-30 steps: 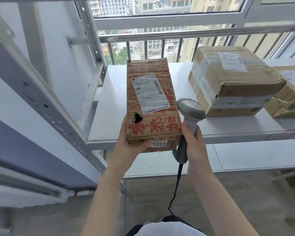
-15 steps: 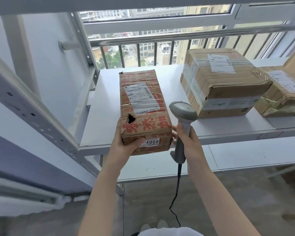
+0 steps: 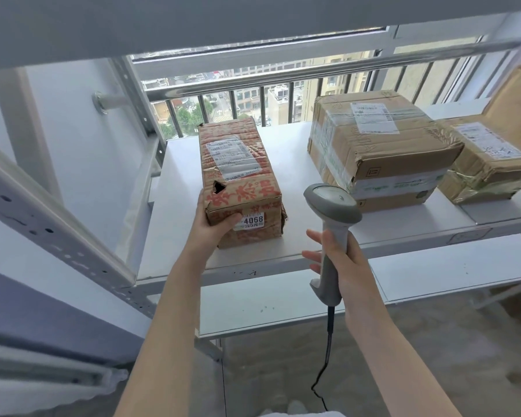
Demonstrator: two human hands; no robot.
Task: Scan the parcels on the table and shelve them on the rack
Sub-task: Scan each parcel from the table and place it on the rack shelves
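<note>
A long brown parcel with red print, a white label and a "4068" sticker lies on the white rack shelf. My left hand grips its near left corner, thumb on the front face. My right hand holds the grey barcode scanner by its handle, just right of the parcel and apart from it, with some fingers loosely extended. The scanner's black cord hangs down toward the floor.
A larger taped carton and another parcel sit on the same shelf to the right. A lower white shelf lies beneath. The rack's perforated post slants at left; a window railing is behind.
The red-print parcel went forward onto the shelf and now rests there. My right hand with the scanner drew away from its right side.
</note>
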